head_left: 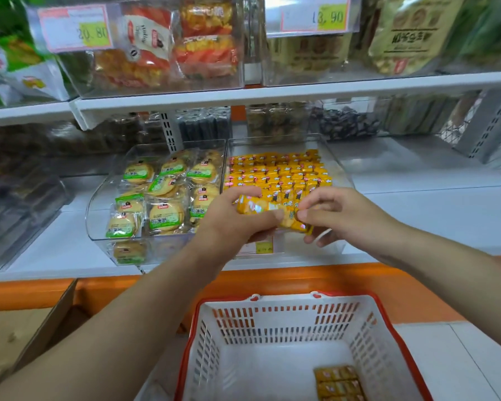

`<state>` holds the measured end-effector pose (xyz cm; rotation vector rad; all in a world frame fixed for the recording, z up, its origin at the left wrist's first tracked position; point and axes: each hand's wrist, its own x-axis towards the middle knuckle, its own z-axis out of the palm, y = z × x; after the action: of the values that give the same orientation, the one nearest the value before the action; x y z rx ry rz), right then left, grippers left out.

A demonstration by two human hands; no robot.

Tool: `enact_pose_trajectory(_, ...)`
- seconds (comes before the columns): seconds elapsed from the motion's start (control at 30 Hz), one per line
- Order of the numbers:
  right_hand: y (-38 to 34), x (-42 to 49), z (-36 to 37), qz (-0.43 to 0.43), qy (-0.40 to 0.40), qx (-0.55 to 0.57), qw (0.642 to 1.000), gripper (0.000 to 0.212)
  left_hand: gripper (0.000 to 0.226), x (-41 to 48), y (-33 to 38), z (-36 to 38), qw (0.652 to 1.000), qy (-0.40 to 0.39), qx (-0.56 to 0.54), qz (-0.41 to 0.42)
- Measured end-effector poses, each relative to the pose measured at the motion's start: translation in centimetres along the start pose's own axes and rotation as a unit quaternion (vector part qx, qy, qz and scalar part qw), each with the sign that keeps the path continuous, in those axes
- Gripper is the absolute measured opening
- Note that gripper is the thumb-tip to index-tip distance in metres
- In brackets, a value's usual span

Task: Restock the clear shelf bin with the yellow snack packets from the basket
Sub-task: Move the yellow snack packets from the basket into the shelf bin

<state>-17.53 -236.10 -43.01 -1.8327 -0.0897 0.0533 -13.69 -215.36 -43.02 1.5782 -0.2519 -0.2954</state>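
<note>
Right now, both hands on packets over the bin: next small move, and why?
Probably lower the held packets into the front of the clear bin and release. The left hand and right hand grip them just above its front edge; stocked rows fill the back; more packets wait in the basket.

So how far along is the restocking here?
Mostly done: the clear bin already holds rows of yellow packets. In hand: the left hand and right hand grip a stack of packets over the bin's front. Left: a few packets lie in the basket.
</note>
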Motion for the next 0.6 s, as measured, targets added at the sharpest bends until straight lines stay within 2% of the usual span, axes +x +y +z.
enact_pose_trajectory(0.1,0.2,-0.4,0.2,0.008,-0.019,0.008,1.000,0.007,0.031,0.0,0.0,0.4,1.000,-0.008,-0.016,0.002)
enact_pose_trajectory(0.2,0.5,-0.6,0.2,0.001,-0.024,0.020,1.000,0.011,0.036,0.0,-0.1,0.9,1.000,-0.022,0.001,0.006)
enact_pose_trajectory(0.3,0.3,-0.8,0.2,0.014,-0.042,0.020,0.999,0.019,0.032,-0.1,-0.3,0.8,1.000,-0.029,-0.005,0.004)
enact_pose_trajectory(0.37,0.4,-0.8,0.3,0.022,-0.049,-0.017,0.998,0.013,0.035,-0.1,-0.5,0.7,0.999,-0.035,-0.029,-0.006)
enact_pose_trajectory(0.43,0.3,-0.4,0.2,0.009,-0.029,-0.072,0.997,0.013,0.034,-0.1,-0.6,0.6,0.998,-0.047,-0.033,-0.006)
enact_pose_trajectory(0.5,-0.2,0.2,0.1,-0.018,0.019,-0.070,0.997,0.008,0.033,0.0,-0.7,0.6,0.998,-0.053,-0.025,0.000)
enact_pose_trajectory(0.6,-0.6,1.5,0.3,-0.037,0.038,-0.024,0.998,0.034,0.031,0.2,-0.9,0.9,0.998,-0.051,-0.013,0.018)
